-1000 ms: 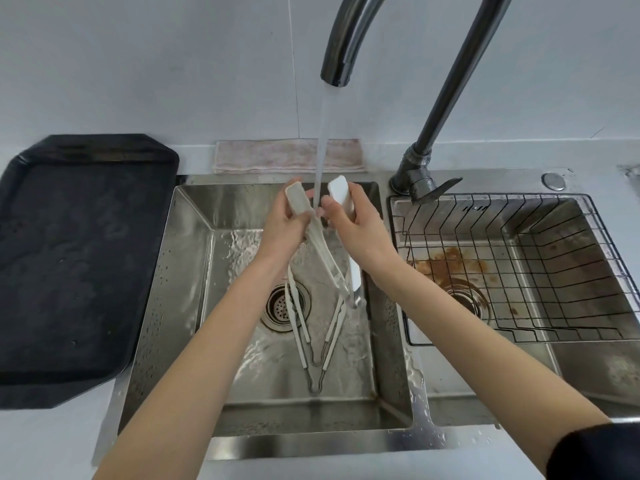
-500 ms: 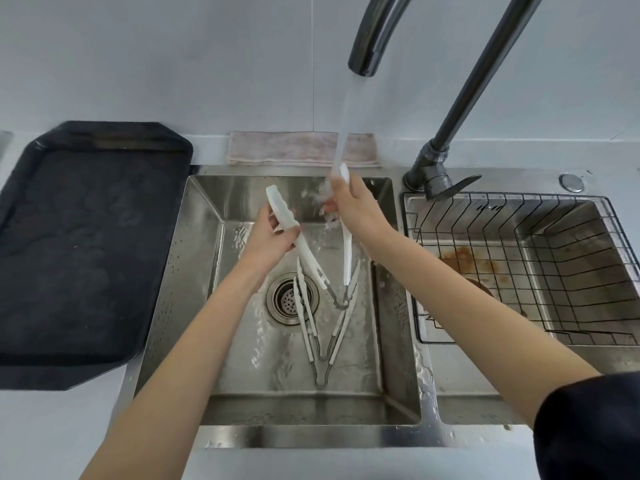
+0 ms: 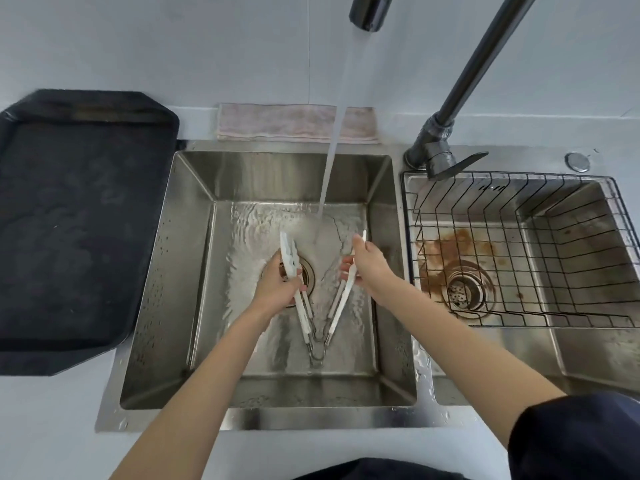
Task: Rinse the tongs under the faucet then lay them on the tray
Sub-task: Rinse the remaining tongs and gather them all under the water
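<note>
White tongs are spread in a wide V low in the left sink basin, with the hinge toward me. My left hand grips the left arm and my right hand grips the right arm. Doubled white arms near the hinge suggest a second pair lying beneath on the basin floor; I cannot tell them apart. The dark faucet spout runs water, and the stream hits the floor between the two tong tips. The black tray sits on the counter left of the sink.
A folded pinkish cloth lies behind the basin. The faucet base and lever stand between the basins. A black wire rack fills the stained right basin. Water droplets dot the sink rim.
Both hands have dropped from under the spout toward the basin floor. The tong arms are spread wider, and the stream now falls between them instead of on them.
</note>
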`<state>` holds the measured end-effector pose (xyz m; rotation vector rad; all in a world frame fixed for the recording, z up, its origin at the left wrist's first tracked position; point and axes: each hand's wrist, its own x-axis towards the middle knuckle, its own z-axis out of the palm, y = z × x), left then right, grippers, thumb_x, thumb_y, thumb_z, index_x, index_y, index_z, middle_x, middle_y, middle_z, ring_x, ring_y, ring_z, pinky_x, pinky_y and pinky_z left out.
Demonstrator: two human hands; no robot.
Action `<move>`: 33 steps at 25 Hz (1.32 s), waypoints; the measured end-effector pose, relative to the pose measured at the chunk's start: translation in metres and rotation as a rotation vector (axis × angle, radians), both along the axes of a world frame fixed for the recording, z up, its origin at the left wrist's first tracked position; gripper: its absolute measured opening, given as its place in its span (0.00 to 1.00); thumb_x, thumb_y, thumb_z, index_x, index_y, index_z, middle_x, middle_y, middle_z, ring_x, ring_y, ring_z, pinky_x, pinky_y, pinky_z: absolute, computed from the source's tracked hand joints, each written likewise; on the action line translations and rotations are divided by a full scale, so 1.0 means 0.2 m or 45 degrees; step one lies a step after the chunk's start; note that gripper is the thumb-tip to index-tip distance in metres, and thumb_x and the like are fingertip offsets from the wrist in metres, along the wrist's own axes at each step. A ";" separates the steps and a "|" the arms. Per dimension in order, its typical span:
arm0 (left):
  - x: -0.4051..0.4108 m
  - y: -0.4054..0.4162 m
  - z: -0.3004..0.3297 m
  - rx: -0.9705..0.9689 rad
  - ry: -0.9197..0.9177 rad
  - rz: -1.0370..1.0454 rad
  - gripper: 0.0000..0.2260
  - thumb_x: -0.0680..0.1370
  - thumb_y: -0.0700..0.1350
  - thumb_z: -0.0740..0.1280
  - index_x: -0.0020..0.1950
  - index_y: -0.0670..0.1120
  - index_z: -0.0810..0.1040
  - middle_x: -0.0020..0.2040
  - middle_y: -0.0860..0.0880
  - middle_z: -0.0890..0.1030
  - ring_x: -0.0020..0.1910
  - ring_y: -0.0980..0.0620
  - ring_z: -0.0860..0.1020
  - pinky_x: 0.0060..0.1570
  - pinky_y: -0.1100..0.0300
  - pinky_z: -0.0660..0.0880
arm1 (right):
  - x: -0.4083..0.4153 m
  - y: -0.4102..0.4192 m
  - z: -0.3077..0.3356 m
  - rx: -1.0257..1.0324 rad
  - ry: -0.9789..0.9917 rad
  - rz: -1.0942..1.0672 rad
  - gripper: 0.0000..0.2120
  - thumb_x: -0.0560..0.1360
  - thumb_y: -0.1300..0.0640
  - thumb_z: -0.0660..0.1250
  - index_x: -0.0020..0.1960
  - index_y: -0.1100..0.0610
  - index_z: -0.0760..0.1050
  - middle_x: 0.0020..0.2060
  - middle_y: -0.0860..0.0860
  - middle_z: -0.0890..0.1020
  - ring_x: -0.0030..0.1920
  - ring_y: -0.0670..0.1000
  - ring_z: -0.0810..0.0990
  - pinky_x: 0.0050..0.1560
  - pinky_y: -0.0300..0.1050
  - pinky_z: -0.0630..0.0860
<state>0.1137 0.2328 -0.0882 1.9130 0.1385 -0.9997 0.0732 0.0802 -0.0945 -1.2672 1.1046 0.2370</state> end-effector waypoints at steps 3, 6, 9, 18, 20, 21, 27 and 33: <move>-0.03 0.02 -0.08 0.129 0.092 0.007 0.15 0.75 0.36 0.62 0.58 0.49 0.69 0.52 0.45 0.77 0.57 0.42 0.77 0.59 0.44 0.75 | -0.04 0.01 -0.16 -0.006 0.198 0.025 0.26 0.79 0.43 0.50 0.67 0.60 0.65 0.42 0.54 0.75 0.45 0.56 0.77 0.63 0.57 0.74; -0.06 0.04 -0.15 0.187 0.216 0.038 0.18 0.74 0.39 0.64 0.64 0.45 0.70 0.53 0.45 0.78 0.57 0.41 0.77 0.60 0.44 0.74 | -0.08 0.03 -0.30 0.053 0.343 0.051 0.31 0.78 0.40 0.48 0.71 0.61 0.62 0.62 0.57 0.75 0.64 0.61 0.73 0.68 0.57 0.69; -0.09 0.04 -0.20 0.221 0.296 0.042 0.22 0.74 0.41 0.65 0.68 0.46 0.68 0.56 0.42 0.78 0.57 0.41 0.77 0.60 0.48 0.74 | -0.12 0.04 -0.43 0.084 0.423 0.001 0.32 0.77 0.38 0.47 0.73 0.57 0.61 0.69 0.57 0.71 0.67 0.61 0.71 0.68 0.58 0.68; -0.04 0.02 -0.28 0.108 0.274 0.115 0.21 0.75 0.33 0.60 0.69 0.43 0.67 0.56 0.44 0.77 0.53 0.49 0.74 0.53 0.59 0.68 | -0.06 0.05 -0.32 0.124 0.283 -0.099 0.25 0.80 0.45 0.50 0.70 0.59 0.65 0.61 0.58 0.77 0.43 0.53 0.79 0.52 0.50 0.80; -0.01 0.01 -0.29 0.075 0.277 0.142 0.20 0.76 0.32 0.60 0.67 0.43 0.68 0.56 0.45 0.76 0.55 0.49 0.74 0.53 0.59 0.69 | -0.04 0.04 -0.33 0.073 0.238 -0.059 0.23 0.80 0.47 0.51 0.69 0.59 0.65 0.60 0.58 0.77 0.44 0.53 0.79 0.55 0.52 0.79; -0.01 0.01 -0.30 0.065 0.275 0.150 0.20 0.76 0.32 0.60 0.67 0.43 0.68 0.56 0.46 0.76 0.57 0.48 0.74 0.54 0.59 0.69 | -0.03 0.03 -0.33 0.043 0.220 -0.041 0.21 0.81 0.48 0.52 0.68 0.59 0.65 0.59 0.58 0.77 0.45 0.53 0.78 0.57 0.54 0.78; -0.01 -0.01 -0.35 0.079 0.188 0.170 0.20 0.77 0.35 0.61 0.68 0.46 0.70 0.60 0.46 0.78 0.55 0.51 0.74 0.54 0.61 0.69 | -0.01 0.02 -0.38 -0.184 0.261 0.202 0.22 0.80 0.49 0.53 0.68 0.61 0.68 0.54 0.58 0.76 0.57 0.57 0.75 0.67 0.58 0.69; -0.01 -0.06 -0.39 0.222 0.064 0.219 0.15 0.78 0.38 0.61 0.65 0.45 0.72 0.59 0.45 0.79 0.51 0.51 0.75 0.48 0.64 0.67 | 0.03 -0.01 -0.39 -0.409 0.342 0.376 0.21 0.81 0.51 0.53 0.67 0.64 0.67 0.63 0.62 0.74 0.63 0.61 0.73 0.60 0.48 0.69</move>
